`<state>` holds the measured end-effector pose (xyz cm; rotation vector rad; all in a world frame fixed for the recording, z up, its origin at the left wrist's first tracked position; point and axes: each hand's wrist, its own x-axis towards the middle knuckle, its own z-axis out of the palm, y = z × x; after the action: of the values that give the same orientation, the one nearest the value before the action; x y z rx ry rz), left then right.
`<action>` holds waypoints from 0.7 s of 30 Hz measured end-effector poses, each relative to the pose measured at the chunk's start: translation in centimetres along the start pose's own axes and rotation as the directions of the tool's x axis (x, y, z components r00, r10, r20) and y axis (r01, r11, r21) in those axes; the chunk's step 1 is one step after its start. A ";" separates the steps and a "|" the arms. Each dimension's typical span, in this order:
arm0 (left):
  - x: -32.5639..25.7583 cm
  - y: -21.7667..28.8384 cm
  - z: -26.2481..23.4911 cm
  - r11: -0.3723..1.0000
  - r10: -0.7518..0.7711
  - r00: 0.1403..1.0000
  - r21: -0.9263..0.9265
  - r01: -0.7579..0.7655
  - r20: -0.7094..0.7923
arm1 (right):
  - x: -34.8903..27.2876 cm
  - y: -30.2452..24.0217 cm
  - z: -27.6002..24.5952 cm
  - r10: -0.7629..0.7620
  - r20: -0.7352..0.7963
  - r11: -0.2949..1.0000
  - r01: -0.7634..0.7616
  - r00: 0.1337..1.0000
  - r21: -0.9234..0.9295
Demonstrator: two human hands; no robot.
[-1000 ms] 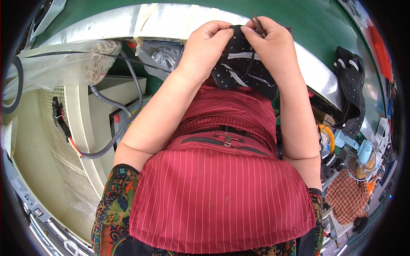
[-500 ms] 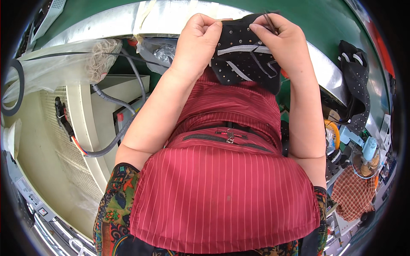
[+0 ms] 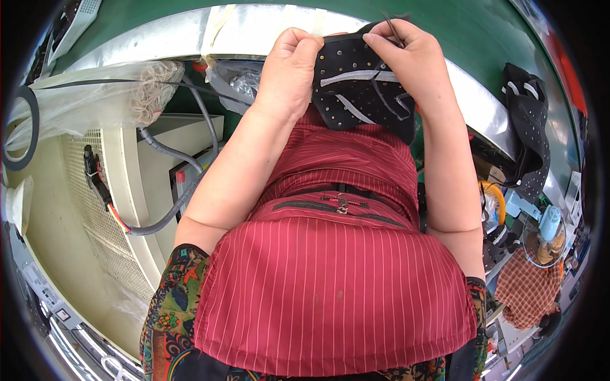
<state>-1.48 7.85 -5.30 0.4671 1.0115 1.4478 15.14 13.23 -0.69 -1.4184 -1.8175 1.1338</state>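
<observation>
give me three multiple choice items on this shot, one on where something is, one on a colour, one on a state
1. Where does the second black perforated piece lie?
A. on the green surface at the person's right
B. on the cream cabinet at the left
C. in the person's lap

2. What colour is the striped apron?
A. blue
B. red
C. yellow

3. How is the black perforated shoe piece held?
A. lying free on the table
B. by the left hand alone
C. gripped by both hands

Answers: 1 A, it rests on the green surface past the right forearm. 2 B, the apron is red with thin pale stripes. 3 C, the left hand clasps its left edge and the right hand pinches its top edge, together with a thin dark tool.
</observation>
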 end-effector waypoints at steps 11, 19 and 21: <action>0.0 -0.2 -0.3 0.996 0.015 1.000 0.089 -0.016 0.009 | 0.2 0.3 0.4 -0.031 -0.026 0.998 0.029 0.999 -0.064; -1.7 1.8 -0.9 0.994 -0.043 0.999 0.105 0.042 0.009 | 0.7 0.3 2.3 -0.063 0.046 0.969 0.073 0.997 -0.236; -2.0 2.1 -1.2 0.978 -0.066 0.998 0.199 0.069 -0.021 | 0.6 0.1 2.9 -0.070 0.068 0.961 0.086 0.995 -0.263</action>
<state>-3.33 5.83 -3.68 0.5620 1.1798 1.2971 12.65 13.06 -2.23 -1.4578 -2.1118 0.9257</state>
